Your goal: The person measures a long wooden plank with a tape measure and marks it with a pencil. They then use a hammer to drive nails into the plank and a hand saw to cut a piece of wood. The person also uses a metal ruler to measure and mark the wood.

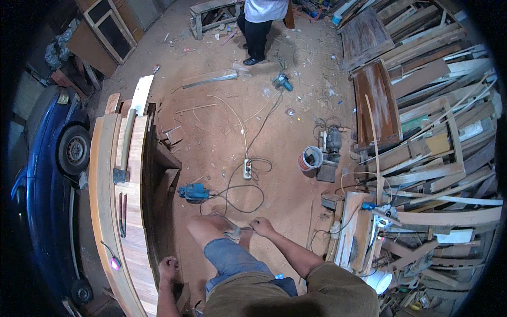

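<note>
Curved pale wood workpiece [138, 174], long and bowed, lies at far left w/ a hammer [122, 153] and pliers [122, 214] on top; surface looks smooth, no fresh cuts visible. Left hand [169, 267] rests spread beside its dark edge, holding nothing. Blue power planer [193, 192] sits idle on dusty floor [274, 132], just right of the workpiece. Right hand [262, 226] pinches a thin cable [238, 230] near the knee.

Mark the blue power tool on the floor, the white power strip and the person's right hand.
blue power tool [194, 192], head view, its body.
white power strip [246, 169], head view, its middle.
right hand [262, 226], head view, its back.
</note>
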Available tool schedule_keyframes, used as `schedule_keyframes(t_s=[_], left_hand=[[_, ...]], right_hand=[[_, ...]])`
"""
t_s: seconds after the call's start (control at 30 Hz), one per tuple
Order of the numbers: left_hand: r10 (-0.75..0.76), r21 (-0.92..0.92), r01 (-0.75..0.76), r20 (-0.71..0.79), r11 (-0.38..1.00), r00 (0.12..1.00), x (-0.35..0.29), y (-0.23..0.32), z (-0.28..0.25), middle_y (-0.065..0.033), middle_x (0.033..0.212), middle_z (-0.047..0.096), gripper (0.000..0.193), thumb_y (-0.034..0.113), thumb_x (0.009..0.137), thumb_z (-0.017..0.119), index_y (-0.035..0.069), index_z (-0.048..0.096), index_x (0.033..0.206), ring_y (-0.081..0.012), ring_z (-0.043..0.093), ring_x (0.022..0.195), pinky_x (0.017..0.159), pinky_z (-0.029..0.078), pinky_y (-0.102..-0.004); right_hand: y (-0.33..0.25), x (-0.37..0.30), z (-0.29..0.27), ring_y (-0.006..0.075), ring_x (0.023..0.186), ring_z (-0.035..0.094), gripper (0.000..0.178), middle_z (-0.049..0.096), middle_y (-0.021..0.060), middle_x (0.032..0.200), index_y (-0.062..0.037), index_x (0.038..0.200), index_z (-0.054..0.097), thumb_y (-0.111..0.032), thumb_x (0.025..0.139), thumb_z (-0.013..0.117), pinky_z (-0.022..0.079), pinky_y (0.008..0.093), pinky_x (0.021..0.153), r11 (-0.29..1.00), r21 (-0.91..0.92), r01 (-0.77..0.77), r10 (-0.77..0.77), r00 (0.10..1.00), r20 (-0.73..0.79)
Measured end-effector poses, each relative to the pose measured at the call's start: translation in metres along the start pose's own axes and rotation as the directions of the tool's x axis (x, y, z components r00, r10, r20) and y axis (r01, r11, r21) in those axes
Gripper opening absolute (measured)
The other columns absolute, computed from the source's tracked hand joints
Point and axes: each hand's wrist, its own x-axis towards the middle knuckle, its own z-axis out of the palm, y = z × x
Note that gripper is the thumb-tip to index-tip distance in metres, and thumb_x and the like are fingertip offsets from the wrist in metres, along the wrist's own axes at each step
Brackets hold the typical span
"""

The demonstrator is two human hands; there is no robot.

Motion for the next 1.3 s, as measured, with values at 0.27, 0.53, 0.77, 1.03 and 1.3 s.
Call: schedule_keyframes(t_s=[0.27,0.53,0.77,1.03,1.3], left_hand=[[0.044,0.247,-0.039,-0.015,0.968,0.999,-0.017,0.022,0.009,-0.0026,0.059,0.059,0.030,0.030,0.093,0.068,0.007,0.064,0.073,-0.0104,0.054,0.050,0.049,0.044,-0.0278],[-0.335,0.229,0.318,0.038,0.920,0.942,-0.047,-0.011,0.041,-0.0034,0.063,0.058,0.047,0.048,0.091,0.066,0.007,0.065,0.068,-0.0127,0.050,0.057,0.056,0.042,-0.0305],[-0.403,0.063,0.402,-0.009,0.913,0.915,0.022,0.047,0.080,-0.0040,0.071,0.061,0.037,0.043,0.095,0.062,0.008,0.065,0.085,-0.0132,0.056,0.055,0.051,0.049,-0.0297],[-0.398,-0.168,0.382,-0.075,0.909,0.914,0.124,0.262,0.182,-0.0046,0.074,0.062,0.036,0.045,0.096,0.061,0.009,0.060,0.089,-0.0152,0.059,0.056,0.047,0.049,-0.0290],[-0.022,0.351,-0.121,0.377,0.928,0.926,0.274,0.532,0.420,-0.0067,0.083,0.065,0.036,0.040,0.098,0.059,0.004,0.062,0.099,-0.0156,0.063,0.073,0.064,0.051,-0.0289]], right_hand=[[0.070,-0.011,-0.056,0.0182,0.065,0.066,0.036,0.070,0.0105,0.075,0.0002,0.091,0.070,-0.035,0.090,0.066,0.054,0.0356,0.063,0.955,0.105,-0.277,0.281,0.960,-0.024],[0.065,-0.017,-0.131,0.0189,0.068,0.065,0.032,0.068,0.0113,0.080,0.0026,0.096,0.067,-0.029,0.091,0.067,0.054,0.0330,0.059,0.855,0.378,-0.354,0.407,0.911,-0.066],[0.122,0.029,-0.229,0.0175,0.064,0.063,0.030,0.066,0.0095,0.076,0.0026,0.096,0.067,-0.027,0.092,0.067,0.054,0.0325,0.057,0.801,0.380,-0.462,0.511,0.859,-0.035],[0.209,0.204,-0.381,0.0175,0.060,0.062,0.028,0.065,0.0098,0.072,0.0002,0.098,0.067,-0.027,0.093,0.065,0.051,0.0319,0.056,0.949,-0.282,-0.143,0.150,0.989,0.004],[0.104,0.315,-0.623,0.0137,0.062,0.061,0.028,0.068,0.0081,0.079,0.0001,0.107,0.065,-0.025,0.096,0.064,0.049,0.0278,0.053,0.639,0.734,-0.230,0.502,0.848,-0.172]])
